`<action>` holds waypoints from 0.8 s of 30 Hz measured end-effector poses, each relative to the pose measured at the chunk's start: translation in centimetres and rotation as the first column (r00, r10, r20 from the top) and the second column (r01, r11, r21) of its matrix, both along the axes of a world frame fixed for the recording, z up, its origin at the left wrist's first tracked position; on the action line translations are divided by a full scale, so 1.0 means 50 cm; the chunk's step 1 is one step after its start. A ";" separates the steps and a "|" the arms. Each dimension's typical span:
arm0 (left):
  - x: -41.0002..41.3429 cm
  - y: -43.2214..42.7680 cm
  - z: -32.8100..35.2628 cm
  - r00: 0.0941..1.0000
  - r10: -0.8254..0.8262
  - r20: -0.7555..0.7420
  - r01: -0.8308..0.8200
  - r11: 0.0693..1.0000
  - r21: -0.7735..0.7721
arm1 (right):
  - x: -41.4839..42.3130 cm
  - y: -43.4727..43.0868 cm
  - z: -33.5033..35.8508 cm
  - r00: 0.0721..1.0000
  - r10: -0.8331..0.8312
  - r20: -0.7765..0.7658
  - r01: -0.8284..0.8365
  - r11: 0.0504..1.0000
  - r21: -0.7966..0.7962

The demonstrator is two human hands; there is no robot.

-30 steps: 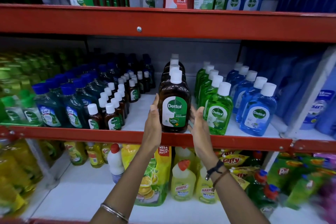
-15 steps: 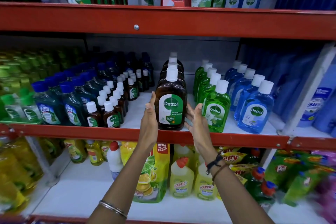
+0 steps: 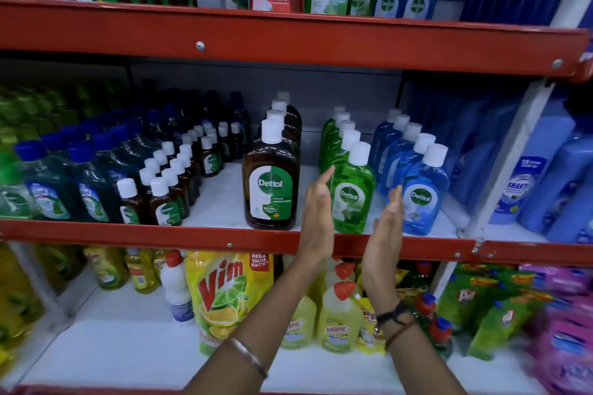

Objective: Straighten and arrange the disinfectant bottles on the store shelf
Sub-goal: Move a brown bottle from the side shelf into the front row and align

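A row of large brown Dettol bottles stands upright on the middle shelf, label forward. To its right runs a row of green Dettol bottles, then a row of blue Dettol bottles. My left hand is flat and open just left of the front green bottle. My right hand is open on that bottle's right side, between it and the front blue bottle. Neither hand holds anything, and both palms face the green bottle.
Small brown bottles and dark teal bottles fill the shelf's left. Blue containers stand at far right behind a white upright. A red shelf beam runs overhead. Vim pouch and Harpic bottles sit below.
Both hands have left the front brown bottle and moved right, now flanking the front green bottle. The view has shifted right too.
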State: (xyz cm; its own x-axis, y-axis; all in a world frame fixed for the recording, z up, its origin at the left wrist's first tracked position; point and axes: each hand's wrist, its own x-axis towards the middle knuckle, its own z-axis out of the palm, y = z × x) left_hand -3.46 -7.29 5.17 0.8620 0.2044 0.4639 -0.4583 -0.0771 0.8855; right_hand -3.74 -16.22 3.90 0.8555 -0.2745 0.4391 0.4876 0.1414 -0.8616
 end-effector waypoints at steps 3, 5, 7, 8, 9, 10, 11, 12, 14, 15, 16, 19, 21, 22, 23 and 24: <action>0.042 -0.008 0.013 0.993 -0.041 -0.110 0.026 0.990 -0.138 | 0.011 -0.015 0.000 0.984 0.148 -0.101 -0.150 0.989 -0.009; 0.046 -0.008 0.011 0.992 -0.046 -0.119 0.030 0.992 -0.126 | 0.020 -0.023 0.001 0.964 0.221 -0.146 -0.225 0.974 -0.014; 0.041 -0.009 0.005 0.994 -0.015 -0.113 0.003 0.994 -0.111 | 0.029 -0.034 0.005 0.947 0.275 -0.164 -0.277 0.961 0.010; 0.036 -0.008 0.003 0.994 -0.001 -0.108 -0.011 0.994 -0.109 | 0.034 -0.041 0.007 0.939 0.299 -0.170 -0.300 0.954 0.019; 0.031 -0.008 0.002 0.994 0.008 -0.105 -0.019 0.994 -0.106 | 0.040 -0.047 0.010 0.931 0.319 -0.179 -0.320 0.947 0.021; 0.027 -0.007 0.002 0.995 0.014 -0.103 -0.025 0.994 -0.103 | 0.046 -0.053 0.012 0.923 0.337 -0.186 -0.339 0.941 0.020; 0.024 -0.007 0.001 0.995 0.022 -0.102 -0.032 0.995 -0.099 | 0.052 -0.058 0.013 0.916 0.351 -0.194 -0.355 0.935 0.017; 0.021 -0.008 0.001 0.994 0.026 -0.102 -0.036 0.995 -0.095 | 0.057 -0.062 0.015 0.910 0.365 -0.200 -0.369 0.929 0.016; 0.016 -0.011 0.001 0.995 0.025 -0.097 -0.034 0.996 -0.089 | 0.062 -0.068 0.016 0.902 0.378 -0.208 -0.382 0.924 0.021; 0.014 -0.012 0.003 0.995 0.023 -0.097 -0.032 0.996 -0.084 | 0.062 -0.070 0.017 0.901 0.379 -0.211 -0.384 0.923 0.021; 0.012 -0.014 0.004 0.995 0.026 -0.098 -0.034 0.996 -0.081 | 0.062 -0.071 0.017 0.898 0.387 -0.212 -0.391 0.920 0.021; 0.010 -0.018 0.004 0.994 0.030 -0.102 -0.039 0.996 -0.081 | 0.059 -0.073 0.021 0.892 0.394 -0.219 -0.397 0.917 0.033; 0.011 -0.020 0.003 0.993 0.039 -0.109 -0.050 0.994 -0.094 | 0.058 -0.073 0.026 0.890 0.399 -0.219 -0.400 0.915 0.041; 0.010 -0.021 0.003 0.993 0.043 -0.115 -0.054 0.994 -0.097 | 0.057 -0.073 0.027 0.889 0.405 -0.215 -0.406 0.913 0.038; 0.009 -0.023 0.005 0.991 0.053 -0.123 -0.065 0.993 -0.096 | 0.055 -0.073 0.027 0.889 0.407 -0.212 -0.411 0.911 0.026; 0.008 -0.026 0.006 0.990 0.062 -0.123 -0.074 0.993 -0.094 | 0.051 -0.072 0.030 0.890 0.402 -0.214 -0.409 0.912 0.013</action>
State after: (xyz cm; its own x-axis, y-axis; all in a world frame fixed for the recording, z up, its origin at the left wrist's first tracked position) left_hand -3.05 -8.57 5.47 0.8928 0.3035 0.3328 -0.3449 -0.0146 0.9385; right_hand -1.18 -19.85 5.41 0.9619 0.1268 0.2422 0.2034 0.2599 -0.9440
